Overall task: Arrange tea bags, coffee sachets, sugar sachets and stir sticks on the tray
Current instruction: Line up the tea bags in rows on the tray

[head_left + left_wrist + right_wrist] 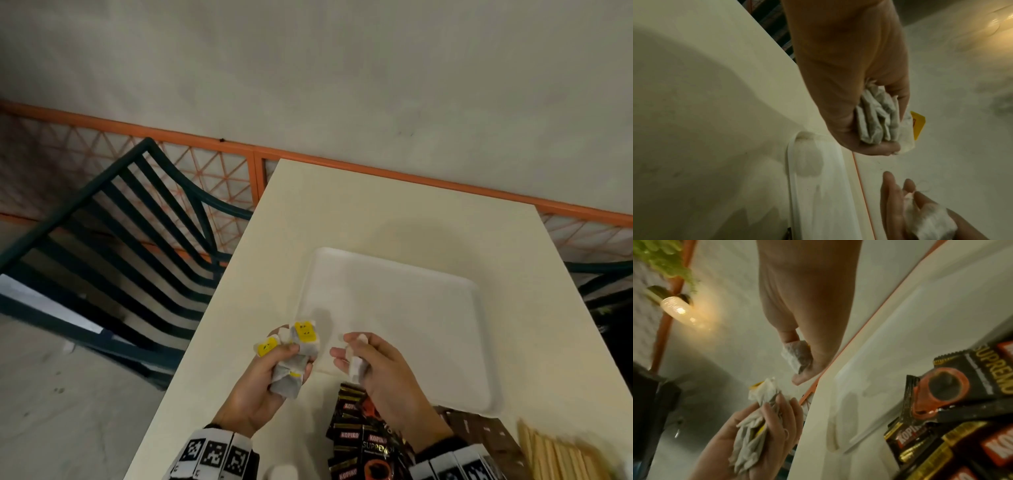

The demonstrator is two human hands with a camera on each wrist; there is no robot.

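My left hand [291, 359] grips a crumpled bunch of tea bags [294, 373] with yellow tags, just off the near-left corner of the white tray [411, 308]. In the left wrist view the same bunch of tea bags [877, 120] fills the palm. My right hand [342, 349] holds a single tea bag [356, 368] over the tray's near edge, a short gap from the left hand. That single tea bag [797, 356] also shows in the right wrist view. The tray has nothing on it. Black coffee sachets [359, 438] lie under my right wrist.
Brown sachets [483, 428] and a row of pale stir sticks [555, 452] lie at the table's near right. A small white object [281, 472] sits at the near edge. A dark green slatted chair [120, 240] stands left of the table [376, 212].
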